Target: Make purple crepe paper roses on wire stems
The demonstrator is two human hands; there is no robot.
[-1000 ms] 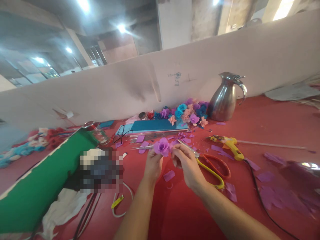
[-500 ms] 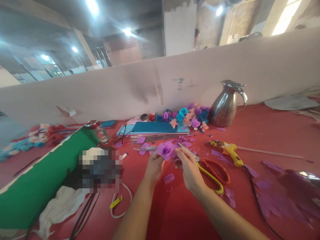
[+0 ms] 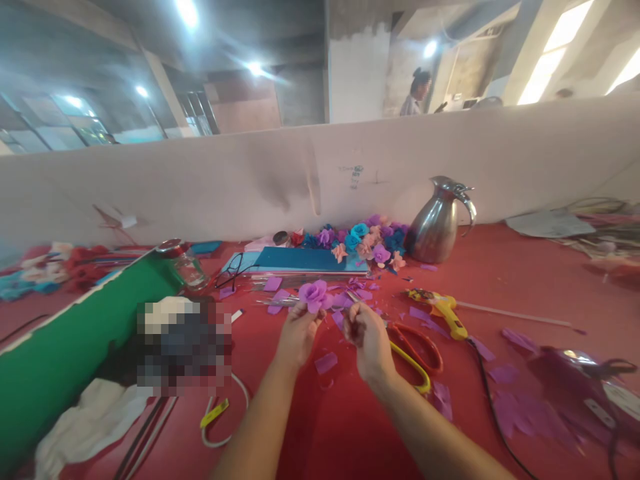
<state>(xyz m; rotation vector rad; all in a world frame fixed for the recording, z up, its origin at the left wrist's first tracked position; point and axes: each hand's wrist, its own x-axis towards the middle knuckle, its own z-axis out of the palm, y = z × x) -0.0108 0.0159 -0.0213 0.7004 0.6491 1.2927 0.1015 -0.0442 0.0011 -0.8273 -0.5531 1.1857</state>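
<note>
My left hand [image 3: 297, 333] is closed around the base of a purple paper flower [image 3: 313, 295], holding it up above the red table [image 3: 350, 427]. My right hand [image 3: 367, 337] sits just to the right of the flower, fingers pinched on a small purple paper piece [image 3: 339, 317]. The two hands are a short gap apart. Scissors with red and yellow handles [image 3: 414, 350] lie on the table right beside my right hand.
A yellow glue gun [image 3: 445, 310] with its black cord lies right of the scissors. A steel jug [image 3: 437, 223], a heap of paper flowers [image 3: 365, 237] and teal sheets [image 3: 305, 260] stand by the white partition. A green roll [image 3: 75, 340] lies left. Purple scraps litter the table.
The view has tilted upward and shifted, so the hands sit lower in frame. My right hand has drawn slightly away from the flower, which stays in my left hand.
</note>
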